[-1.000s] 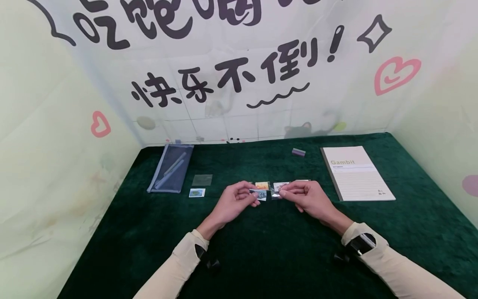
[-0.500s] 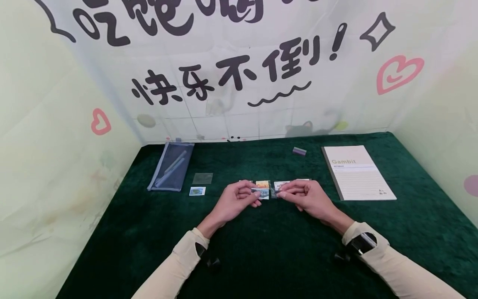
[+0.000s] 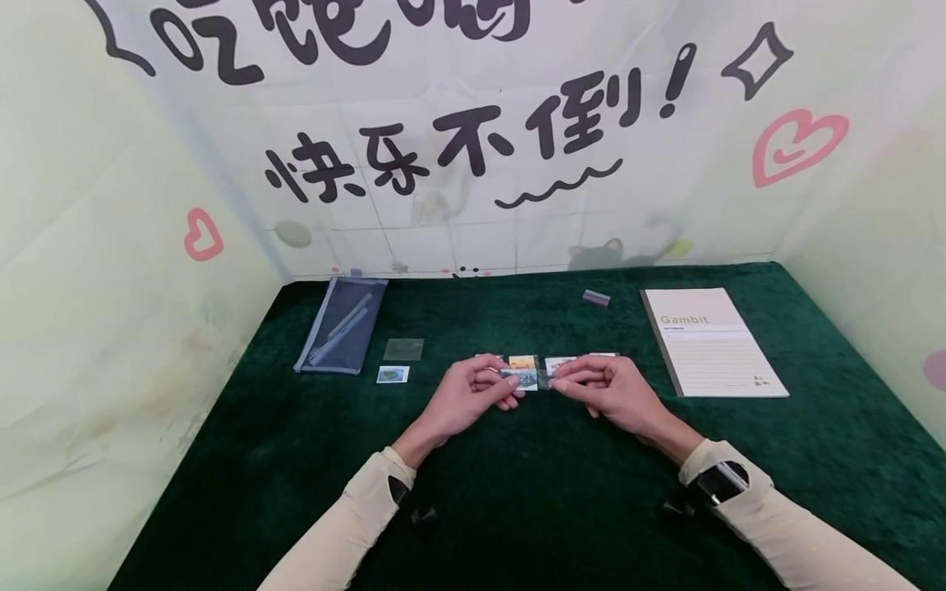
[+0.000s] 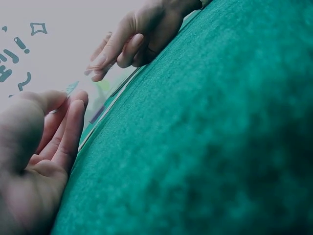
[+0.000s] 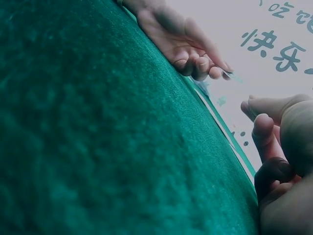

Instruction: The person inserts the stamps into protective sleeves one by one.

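Observation:
In the head view my left hand (image 3: 461, 398) pinches a small stamp (image 3: 526, 379) with a blue-grey picture between thumb and fingers. My right hand (image 3: 617, 396) pinches a small clear plastic sleeve (image 3: 545, 381), its edge close to the stamp's right side. Whether stamp and sleeve touch cannot be told. Behind the hands lie an orange stamp (image 3: 521, 362) and a white stamp (image 3: 559, 363), both partly hidden. The left wrist view shows the stamp's edge (image 4: 72, 88) at my left fingertips. My right fingertips (image 5: 248, 106) meet in the right wrist view.
A blue-green stamp (image 3: 392, 375) and a clear sleeve (image 3: 404, 350) lie on the dark green cloth left of the hands. Farther left is a blue mesh pouch (image 3: 343, 326) with pens. A purple eraser-like block (image 3: 596, 298) and a notebook (image 3: 713, 343) lie to the right.
The stamp in my left hand has shifted slightly right, closer to the sleeve in my right hand. The head view has tilted a little; both arms have hardly moved.

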A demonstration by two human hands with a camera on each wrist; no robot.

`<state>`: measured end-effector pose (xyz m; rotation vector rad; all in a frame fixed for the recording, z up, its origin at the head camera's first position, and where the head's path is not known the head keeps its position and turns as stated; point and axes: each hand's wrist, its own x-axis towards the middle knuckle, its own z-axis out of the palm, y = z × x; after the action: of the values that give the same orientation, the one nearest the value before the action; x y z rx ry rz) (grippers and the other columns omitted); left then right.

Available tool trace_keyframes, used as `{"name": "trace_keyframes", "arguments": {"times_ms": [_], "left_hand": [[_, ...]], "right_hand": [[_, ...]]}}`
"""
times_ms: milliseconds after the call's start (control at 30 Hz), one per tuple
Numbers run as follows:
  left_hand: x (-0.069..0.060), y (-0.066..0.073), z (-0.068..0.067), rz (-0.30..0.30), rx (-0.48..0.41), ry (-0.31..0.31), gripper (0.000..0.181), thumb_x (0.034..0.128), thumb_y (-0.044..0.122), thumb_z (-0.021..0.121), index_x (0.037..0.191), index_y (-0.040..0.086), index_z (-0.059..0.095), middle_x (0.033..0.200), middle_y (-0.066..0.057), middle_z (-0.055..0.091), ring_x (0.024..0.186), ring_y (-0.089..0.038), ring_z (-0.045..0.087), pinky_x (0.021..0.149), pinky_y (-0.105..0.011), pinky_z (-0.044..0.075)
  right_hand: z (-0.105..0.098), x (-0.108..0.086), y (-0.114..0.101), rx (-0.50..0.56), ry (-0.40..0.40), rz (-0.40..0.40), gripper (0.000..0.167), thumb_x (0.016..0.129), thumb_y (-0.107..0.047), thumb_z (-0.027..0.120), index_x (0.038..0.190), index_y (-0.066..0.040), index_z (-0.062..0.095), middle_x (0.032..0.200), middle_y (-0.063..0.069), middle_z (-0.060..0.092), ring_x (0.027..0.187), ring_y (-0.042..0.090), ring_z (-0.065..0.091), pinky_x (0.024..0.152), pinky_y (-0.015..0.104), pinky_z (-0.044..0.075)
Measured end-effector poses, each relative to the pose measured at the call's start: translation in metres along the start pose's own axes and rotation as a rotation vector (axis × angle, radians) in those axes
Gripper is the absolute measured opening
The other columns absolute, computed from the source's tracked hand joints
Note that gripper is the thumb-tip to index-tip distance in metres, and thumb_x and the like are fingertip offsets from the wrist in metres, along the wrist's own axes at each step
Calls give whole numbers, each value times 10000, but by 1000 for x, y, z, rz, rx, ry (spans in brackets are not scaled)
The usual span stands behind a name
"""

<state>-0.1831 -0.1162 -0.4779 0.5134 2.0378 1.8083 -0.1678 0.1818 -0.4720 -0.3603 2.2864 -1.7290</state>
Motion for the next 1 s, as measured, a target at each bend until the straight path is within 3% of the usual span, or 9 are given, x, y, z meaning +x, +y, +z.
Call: {"name": "trace_keyframes", "arguments": {"times_ms": [567, 1000], "left_hand": [[1, 0, 1, 17, 22, 1, 258, 1068, 324, 711, 1228, 127, 659, 1101, -78, 835, 945, -223, 798, 864, -327, 658], [0, 1, 0, 9, 22, -16, 262, 1063, 311, 715, 1246, 132, 657, 1114, -79, 832, 967, -227, 796, 873, -332, 656]], "right_hand": [[0, 0, 0, -11, -7, 10, 342, 1042, -429, 725, 1276, -179, 740, 1066, 80, 824, 637, 248, 636, 625, 308, 541], [0, 0, 0, 44, -41, -15, 328, 1010, -327, 776, 1258, -122, 711, 1094, 125, 825, 640, 180, 647, 596, 280, 556]]}}
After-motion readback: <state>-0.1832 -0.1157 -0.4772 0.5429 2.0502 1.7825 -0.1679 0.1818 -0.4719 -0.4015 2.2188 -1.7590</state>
